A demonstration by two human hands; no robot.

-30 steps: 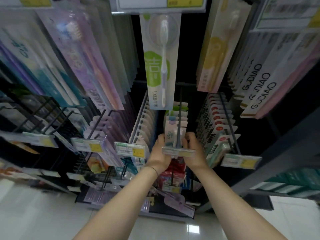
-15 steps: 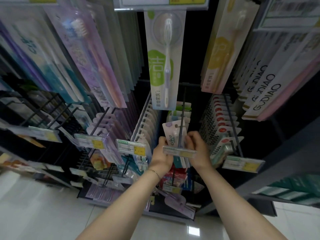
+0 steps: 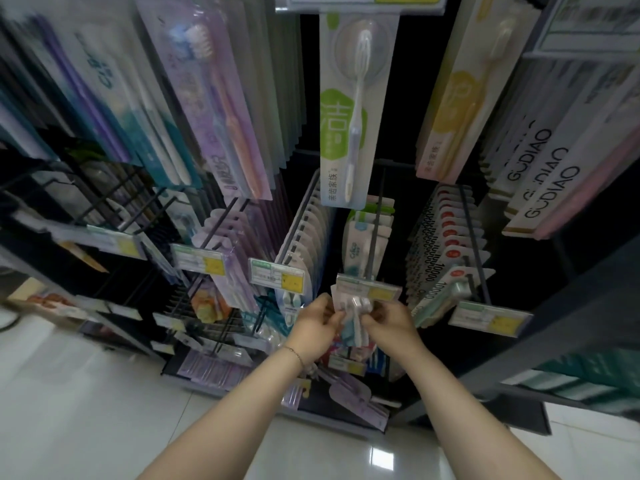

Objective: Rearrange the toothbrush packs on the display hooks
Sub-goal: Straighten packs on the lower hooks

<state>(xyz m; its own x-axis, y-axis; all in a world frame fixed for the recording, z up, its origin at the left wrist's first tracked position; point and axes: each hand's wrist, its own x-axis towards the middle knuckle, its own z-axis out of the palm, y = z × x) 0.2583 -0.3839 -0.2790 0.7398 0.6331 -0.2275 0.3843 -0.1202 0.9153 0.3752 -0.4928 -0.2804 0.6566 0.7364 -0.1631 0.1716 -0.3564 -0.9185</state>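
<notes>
My left hand (image 3: pixel 318 323) and my right hand (image 3: pixel 389 318) both hold a pale toothbrush pack (image 3: pixel 353 313) just below the price tag (image 3: pixel 367 289) at the tip of a middle display hook (image 3: pixel 375 237). The pack sits between my fingers, off the front of the hook, with its lower part hidden by my hands. More packs of the same kind (image 3: pixel 360 244) hang further back on that hook. A green-and-white toothbrush pack (image 3: pixel 349 116) hangs on the hook above.
Rows of packs fill neighbouring hooks: red-and-white ones (image 3: pixel 446 258) to the right, white ones (image 3: pixel 304 237) to the left, purple ones (image 3: pixel 221 109) upper left, GUDIAO boxes (image 3: pixel 543 168) upper right. Price tags (image 3: pixel 490 318) stick out at hook tips. Glossy floor (image 3: pixel 86 393) lies below.
Both hands dropped from the sides of the hook's price tag to just beneath it, bringing the front pack down off the hook end. The camera view shifted slightly.
</notes>
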